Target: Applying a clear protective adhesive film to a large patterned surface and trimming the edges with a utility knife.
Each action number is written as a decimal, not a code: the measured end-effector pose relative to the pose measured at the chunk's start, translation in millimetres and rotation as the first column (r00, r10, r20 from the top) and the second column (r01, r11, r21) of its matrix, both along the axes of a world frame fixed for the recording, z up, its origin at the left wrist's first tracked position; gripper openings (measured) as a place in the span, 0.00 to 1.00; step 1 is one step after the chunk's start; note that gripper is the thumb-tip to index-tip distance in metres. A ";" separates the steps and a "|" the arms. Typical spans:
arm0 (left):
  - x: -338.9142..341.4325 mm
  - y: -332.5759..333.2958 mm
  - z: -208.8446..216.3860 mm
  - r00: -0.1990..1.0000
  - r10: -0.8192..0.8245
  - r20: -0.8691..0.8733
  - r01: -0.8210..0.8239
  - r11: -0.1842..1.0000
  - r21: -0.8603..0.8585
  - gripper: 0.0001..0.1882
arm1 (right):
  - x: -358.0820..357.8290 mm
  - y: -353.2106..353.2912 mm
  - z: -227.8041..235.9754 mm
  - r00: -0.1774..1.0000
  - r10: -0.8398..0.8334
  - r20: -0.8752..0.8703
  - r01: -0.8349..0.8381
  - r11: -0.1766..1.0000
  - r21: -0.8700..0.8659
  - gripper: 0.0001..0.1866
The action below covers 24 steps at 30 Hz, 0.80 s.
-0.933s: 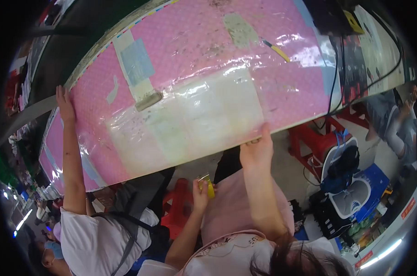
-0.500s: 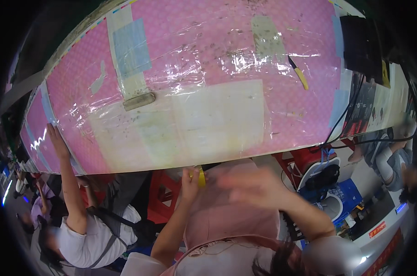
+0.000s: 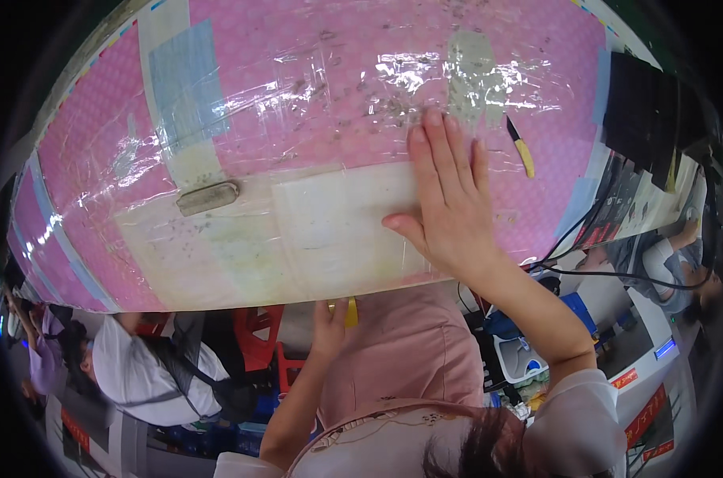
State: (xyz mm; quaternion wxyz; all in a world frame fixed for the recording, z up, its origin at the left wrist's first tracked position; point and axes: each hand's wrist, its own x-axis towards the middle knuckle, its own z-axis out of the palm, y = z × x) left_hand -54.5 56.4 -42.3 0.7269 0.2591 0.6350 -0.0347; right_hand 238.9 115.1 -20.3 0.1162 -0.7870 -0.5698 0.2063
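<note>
My right hand lies flat on the table, palm down and fingers stretched, across the edge between the pale sheet and the pink patterned cover. Below the table's front edge, my left hand is closed round a yellow roll of tape, partly hidden by the fingers. To the right of my right hand rests a small knife with a yellow handle and dark blade. A worn grey oblong block sits on the left part of the table.
At the right end are a black panel and a black cable hanging past the edge. A person in a white top is on the left. Red stools stand under the table.
My right hand has moved up from in front of my apron onto the tabletop and now lies flat. The view has shifted; the neighbour's arm has left the table. My left hand still holds the tape.
</note>
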 end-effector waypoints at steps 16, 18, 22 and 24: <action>74.3 26.5 113.7 0.911 -0.362 0.197 0.350 0.932 0.094 0.07 | 1.3 -58.4 63.6 0.680 -0.195 -0.707 0.183 0.979 -0.095 0.15; 84.6 37.8 121.6 0.939 -0.293 0.177 0.279 0.955 0.099 0.07 | 10.0 -39.0 82.1 0.233 -0.543 -0.807 0.313 0.827 -0.467 0.13; 91.3 50.5 130.1 0.938 -0.186 0.293 0.171 0.982 0.076 0.08 | 9.3 -40.0 74.3 0.283 -0.393 -0.875 -0.042 0.906 -0.420 0.12; 88.4 49.0 128.8 0.943 -0.175 0.283 0.163 0.984 0.069 0.08 | 3.7 -41.2 70.5 0.266 -0.266 -0.927 -0.169 0.934 -0.316 0.13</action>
